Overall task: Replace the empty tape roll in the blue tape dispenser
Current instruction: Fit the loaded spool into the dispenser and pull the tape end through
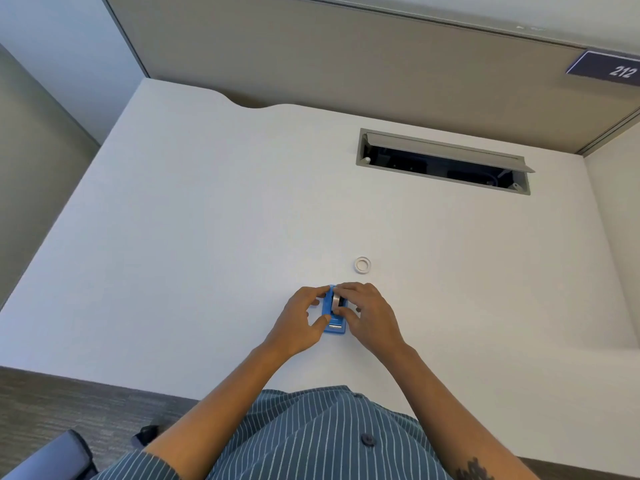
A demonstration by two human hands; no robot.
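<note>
Blue tape dispenser sits on the white worktop, near its front edge and directly ahead of the person. Both hands close on the dispenser. The left hand pinches its left flank, forefinger at the far end and thumb near the cutter end. The right hand grips a grey roll seated in the dispenser's cradle, fingers curled over its far side and thumb on its near side. A white ring, apparently the spent core, lies beyond the dispenser and slightly to its right, well clear of both hands.

Step in hand, as judged: seating the roll. Hold the dispenser body still with the left hand. Press the roll down evenly so that its hub drops into both side slots; a tilted roll may jam. Whether the hub is fully home cannot be told. Lead the free tape end toward the cutter at the dispenser's near end.
</note>
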